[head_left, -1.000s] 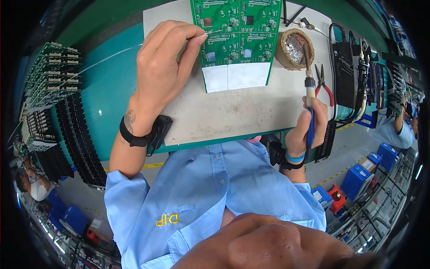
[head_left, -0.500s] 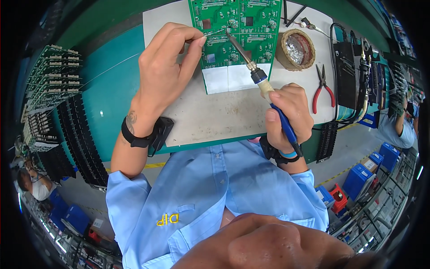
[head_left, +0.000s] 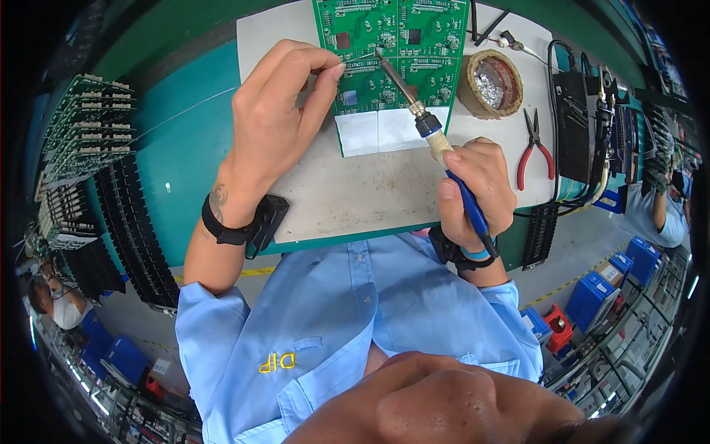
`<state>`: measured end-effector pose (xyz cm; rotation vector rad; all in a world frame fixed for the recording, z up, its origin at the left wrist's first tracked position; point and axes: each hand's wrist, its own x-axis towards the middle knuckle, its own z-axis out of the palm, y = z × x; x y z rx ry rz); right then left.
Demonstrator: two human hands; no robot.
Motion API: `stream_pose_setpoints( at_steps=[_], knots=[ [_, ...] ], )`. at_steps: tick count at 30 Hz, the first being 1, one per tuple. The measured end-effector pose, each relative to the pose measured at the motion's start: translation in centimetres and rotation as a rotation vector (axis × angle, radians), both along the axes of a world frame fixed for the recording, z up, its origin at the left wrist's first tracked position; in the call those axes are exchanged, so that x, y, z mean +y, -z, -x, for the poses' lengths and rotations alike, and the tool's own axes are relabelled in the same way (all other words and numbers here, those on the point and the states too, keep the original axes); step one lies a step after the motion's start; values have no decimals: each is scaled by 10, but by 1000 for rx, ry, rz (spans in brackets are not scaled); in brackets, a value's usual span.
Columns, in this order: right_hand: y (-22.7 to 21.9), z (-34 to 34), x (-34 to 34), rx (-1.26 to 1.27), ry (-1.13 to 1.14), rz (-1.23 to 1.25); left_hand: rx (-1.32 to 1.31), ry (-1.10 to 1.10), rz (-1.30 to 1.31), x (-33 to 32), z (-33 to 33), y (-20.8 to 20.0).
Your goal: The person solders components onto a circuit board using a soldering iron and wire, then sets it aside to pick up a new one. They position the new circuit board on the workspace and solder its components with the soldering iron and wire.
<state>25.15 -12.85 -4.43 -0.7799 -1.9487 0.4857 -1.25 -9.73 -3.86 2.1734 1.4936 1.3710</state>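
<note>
A green circuit board panel [head_left: 411,95] lies at the top of the picture, with two white rectangles along its near edge. My right hand [head_left: 479,194] is closed around a soldering iron [head_left: 463,197] with a blue handle, its metal tip reaching a small part near the panel's middle. Between the thumb and fingers of my left hand [head_left: 277,111], held over the panel's left edge, is a thin length of solder wire [head_left: 362,58]. Its free end meets the area by the iron tip; whether they touch is too small to tell.
Right of the panel stands a round brown pot [head_left: 471,98] with silvery scraps inside. Red-handled pliers [head_left: 535,152] lie beside it, near a black tool holder [head_left: 573,122] with cables. Stacked circuit boards [head_left: 92,133] and black slotted racks [head_left: 137,229] stand left. Other people are at both sides.
My left hand has shifted very slightly right and down with the solder wire. The soldering iron stays at nearly the same spot on the panel.
</note>
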Motion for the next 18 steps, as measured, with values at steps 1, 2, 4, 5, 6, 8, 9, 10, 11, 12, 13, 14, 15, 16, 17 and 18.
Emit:
stream_pose_setpoints(
  at_steps=[1, 2, 4, 5, 6, 8, 9, 10, 11, 12, 13, 14, 15, 16, 17, 18],
  knots=[
    [0, -1, 0, -12, -7, 4, 3, -3, 0, 0, 0, 0],
    [0, -2, -1, -24, -13, 9, 7, -6, 0, 0, 0, 1],
    [0, -2, -1, -26, -15, 7, 5, -9, 3, -1, 0, 1],
    [0, -2, -1, -28, -16, 6, 4, -11, 6, -1, 0, 1],
    [0, -2, -1, -30, -18, 5, 3, -13, 9, -1, 0, 1],
    [1, -3, 0, -31, -20, 6, 8, -16, -1, 0, 0, 1],
    [2, -3, 0, -32, -23, 7, 13, -19, -10, 0, 0, 2],
    [2, -3, 0, -32, -26, 8, 18, -22, -19, 0, 0, 2],
    [2, -3, 0, -32, -26, 8, 18, -22, -20, 0, 0, 2],
    [2, -3, 0, -34, -25, 9, 27, -17, -34, 1, 0, 3],
    [2, -3, 0, -35, -24, 9, 35, -13, -48, 1, 1, 3],
    [2, -3, 0, -36, -22, 10, 44, -8, -62, 2, 1, 4],
    [2, -3, 0, -36, -22, 10, 44, -8, -63, 2, 2, 4],
    [2, -3, 0, -33, -21, 8, 61, -2, -68, 2, 2, 4],
    [2, -3, 0, -30, -21, 6, 79, 3, -74, 2, 3, 4],
    [3, -3, 0, -28, -20, 5, 96, 9, -80, 2, 3, 4]
  ],
)
